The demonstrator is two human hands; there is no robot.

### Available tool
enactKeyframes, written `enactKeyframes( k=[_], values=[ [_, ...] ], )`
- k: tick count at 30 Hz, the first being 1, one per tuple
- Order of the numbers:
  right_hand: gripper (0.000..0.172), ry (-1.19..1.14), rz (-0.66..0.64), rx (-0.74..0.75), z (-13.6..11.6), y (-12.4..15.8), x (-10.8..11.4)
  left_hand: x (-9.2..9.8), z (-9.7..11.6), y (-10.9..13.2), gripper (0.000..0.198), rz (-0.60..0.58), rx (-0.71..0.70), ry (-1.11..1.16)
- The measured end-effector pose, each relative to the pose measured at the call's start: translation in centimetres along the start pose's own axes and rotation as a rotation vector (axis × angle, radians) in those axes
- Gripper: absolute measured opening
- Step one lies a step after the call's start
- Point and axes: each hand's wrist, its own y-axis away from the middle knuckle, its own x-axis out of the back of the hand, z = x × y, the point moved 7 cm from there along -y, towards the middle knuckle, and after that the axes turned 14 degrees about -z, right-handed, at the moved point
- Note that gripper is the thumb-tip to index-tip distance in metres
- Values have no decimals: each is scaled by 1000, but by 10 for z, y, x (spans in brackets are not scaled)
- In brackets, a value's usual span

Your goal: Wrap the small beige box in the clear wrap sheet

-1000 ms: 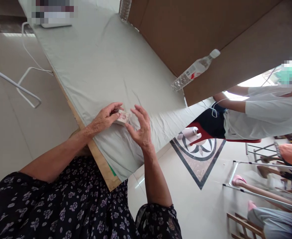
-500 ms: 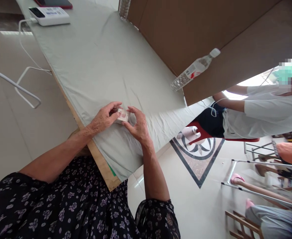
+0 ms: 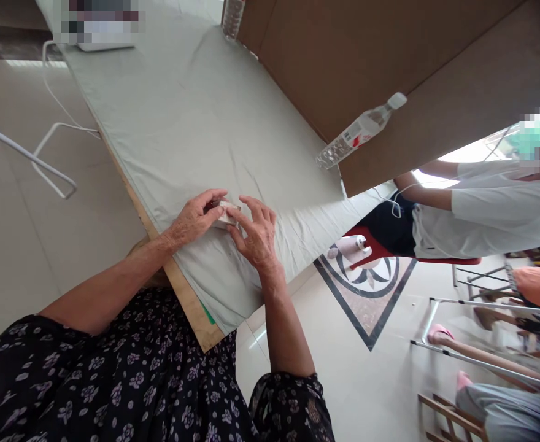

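Note:
A small whitish box-like block (image 3: 221,223) with reddish print on top lies on the pale cloth near the table's corner. Its exact kind is hard to make out under my fingers. My left hand (image 3: 195,218) grips it from the left, thumb across its top and fingers curled behind. From the right, my right hand (image 3: 257,238) touches it, index fingertip on its top and thumb at its near side. The other right fingers are raised and apart from it.
A large cardboard panel (image 3: 343,61) stands along the far side, with a plastic bottle (image 3: 357,136) against it. A partly blurred white device (image 3: 107,43) sits at upper left, cables (image 3: 44,73) near it. A person in a white shirt (image 3: 495,209) sits at right.
My right index finger has moved left onto the top of the block, covering more of its print. The other right fingers have lifted and spread. My left hand stays in place.

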Motion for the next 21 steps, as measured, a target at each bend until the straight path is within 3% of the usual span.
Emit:
enactKeyframes(
  k=[3, 7, 11, 18, 21],
  values=[
    [30, -94, 69, 15, -4, 7, 6, 0, -1, 1, 54, 17, 11, 11],
    [48, -351, 195, -106, 19, 21, 18, 9, -3, 3, 51, 130, 34, 38],
    [73, -453, 94, -202, 45, 25, 7, 19, 0, 7, 58, 232, 6, -17],
    [104, -535, -83, -163, 49, 3, -15, 8, 1, 4, 84, 58, -89, -47],
    [106, -550, -160, -101, 44, -12, -19, 2, -4, 3, 90, -16, -77, -67]
  ],
)
